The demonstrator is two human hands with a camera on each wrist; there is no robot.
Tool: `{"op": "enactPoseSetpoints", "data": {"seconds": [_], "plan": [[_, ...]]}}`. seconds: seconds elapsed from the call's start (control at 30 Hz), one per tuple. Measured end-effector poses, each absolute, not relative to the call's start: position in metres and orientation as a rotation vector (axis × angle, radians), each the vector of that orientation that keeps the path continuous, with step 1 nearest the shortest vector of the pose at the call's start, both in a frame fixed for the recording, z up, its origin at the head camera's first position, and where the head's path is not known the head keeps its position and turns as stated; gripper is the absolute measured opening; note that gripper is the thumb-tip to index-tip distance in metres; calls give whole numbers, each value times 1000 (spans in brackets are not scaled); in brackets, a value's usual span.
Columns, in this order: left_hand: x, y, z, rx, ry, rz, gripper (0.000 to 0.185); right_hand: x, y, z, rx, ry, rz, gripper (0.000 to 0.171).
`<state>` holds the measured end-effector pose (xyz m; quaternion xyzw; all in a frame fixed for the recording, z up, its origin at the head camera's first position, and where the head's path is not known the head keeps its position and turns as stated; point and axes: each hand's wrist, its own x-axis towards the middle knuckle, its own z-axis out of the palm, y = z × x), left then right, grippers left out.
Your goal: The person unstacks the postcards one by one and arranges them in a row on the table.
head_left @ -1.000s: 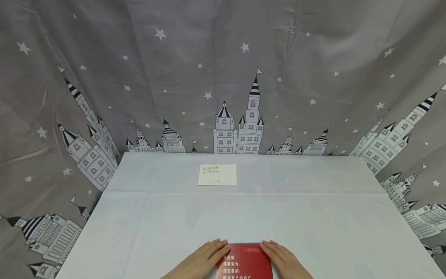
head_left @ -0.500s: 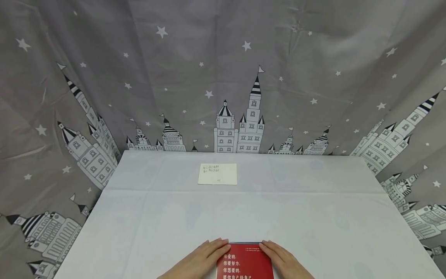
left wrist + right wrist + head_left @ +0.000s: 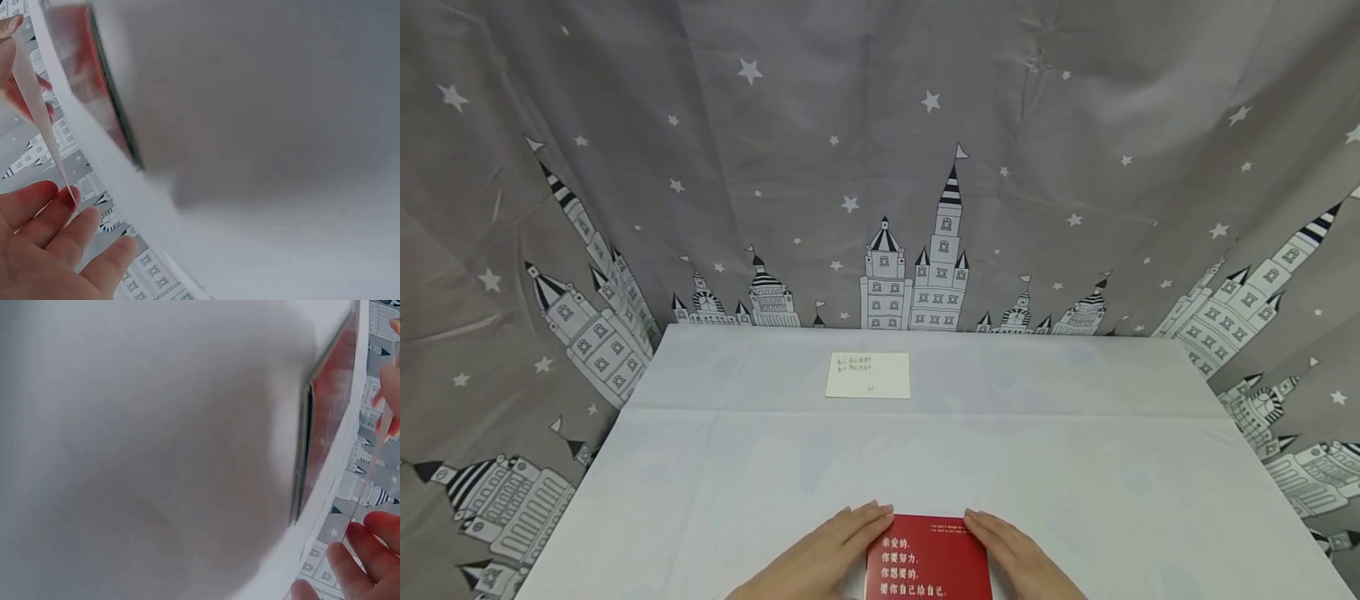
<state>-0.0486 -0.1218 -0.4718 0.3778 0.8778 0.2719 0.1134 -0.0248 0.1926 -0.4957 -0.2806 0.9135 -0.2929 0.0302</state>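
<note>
A red card (image 3: 928, 550) with white lettering lies between both hands at the bottom of the head view. My left hand (image 3: 823, 557) holds its left edge and my right hand (image 3: 1021, 557) its right edge. Seen edge-on, the held card is a thin pale sheet (image 3: 39, 106) in the left wrist view, raised off the table. Beneath it another red-topped flat piece (image 3: 331, 394) with dark edges rests on the white surface in the right wrist view; whether it is one thing or a stack I cannot tell. The lower part of the held card is cut off.
Farther back on the white table (image 3: 1037, 467) lies a cream card (image 3: 868, 375) with handwriting on it. Behind and around the table hangs a grey curtain (image 3: 805, 117) printed with castles and stars.
Both hands and the red card have risen slightly and moved a little forward. The dark blue edge seen behind the card's top earlier is out of sight now.
</note>
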Motion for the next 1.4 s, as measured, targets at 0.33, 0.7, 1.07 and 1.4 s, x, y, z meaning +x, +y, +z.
{"op": "enactPoseSetpoints", "data": {"seconds": [0.33, 0.7, 1.07, 1.4], "plan": [[-63, -122, -457, 1141, 2601, 824, 89, -41, 197, -476, -907, 2849, -888, 93], [-84, -117, -450, 1296, 2677, 720, 88, -57, 205, -457, -848, 2787, -869, 96], [-113, -102, -446, 1192, 2621, 710, 88, -79, 214, -454, -865, 2861, -812, 94], [-146, -88, -450, 1209, 2623, 648, 87, -108, 226, -455, -906, 2899, -764, 95]]}}
